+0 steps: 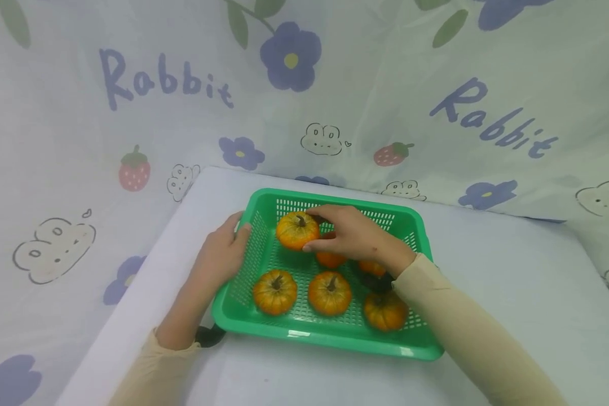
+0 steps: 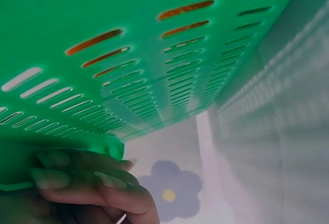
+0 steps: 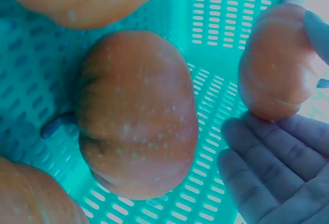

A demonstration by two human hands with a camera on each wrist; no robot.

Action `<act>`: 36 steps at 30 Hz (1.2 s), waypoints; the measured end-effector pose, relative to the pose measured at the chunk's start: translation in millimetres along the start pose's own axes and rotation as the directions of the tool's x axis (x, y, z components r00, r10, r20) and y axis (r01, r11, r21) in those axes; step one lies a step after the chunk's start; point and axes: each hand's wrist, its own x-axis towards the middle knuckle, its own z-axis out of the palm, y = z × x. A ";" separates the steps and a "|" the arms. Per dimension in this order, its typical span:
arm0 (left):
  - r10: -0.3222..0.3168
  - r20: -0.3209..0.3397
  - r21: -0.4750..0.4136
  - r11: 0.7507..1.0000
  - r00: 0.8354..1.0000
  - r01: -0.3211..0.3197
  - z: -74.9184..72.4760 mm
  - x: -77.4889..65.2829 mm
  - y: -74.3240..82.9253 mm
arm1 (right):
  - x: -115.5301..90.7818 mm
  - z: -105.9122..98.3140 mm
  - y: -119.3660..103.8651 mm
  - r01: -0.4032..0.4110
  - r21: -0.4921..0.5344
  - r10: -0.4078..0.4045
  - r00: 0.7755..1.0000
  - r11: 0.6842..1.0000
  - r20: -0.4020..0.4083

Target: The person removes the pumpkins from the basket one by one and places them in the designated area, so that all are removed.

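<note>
My right hand holds a small orange pumpkin between thumb and fingers, over the back left part of a green plastic basket. In the right wrist view that pumpkin is pinched by the thumb and fingertips, apart from a larger-looking pumpkin in the basket. My left hand grips the basket's left rim, thumb on top; the left wrist view shows its curled fingers below the rim, outside the slotted wall. Three pumpkins line the front: left, middle, right.
Behind the front row, two more pumpkins, one in the middle and one to the right, are partly hidden by my right arm. The basket stands on a white table. A printed rabbit-and-flower cloth hangs behind.
</note>
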 end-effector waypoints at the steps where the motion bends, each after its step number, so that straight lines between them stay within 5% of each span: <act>1: -0.001 -0.008 0.007 1.000 1.000 0.001 0.0 -0.5 -0.9 | 0.0 -0.1 -0.9 0.007 0.001 -0.007 1.000 1.000 -0.001; 26: -0.015 -0.027 0.049 0.999 1.000 0.016 0.8 -1.3 -0.7 | -43.4 -26.4 -12.3 0.058 -0.095 -0.065 0.995 0.994 -0.075; 36: -0.003 -0.033 0.064 0.998 0.999 0.005 1.6 -0.7 0.8 | -72.7 -33.6 0.1 0.077 -0.043 -0.083 0.984 0.996 -0.159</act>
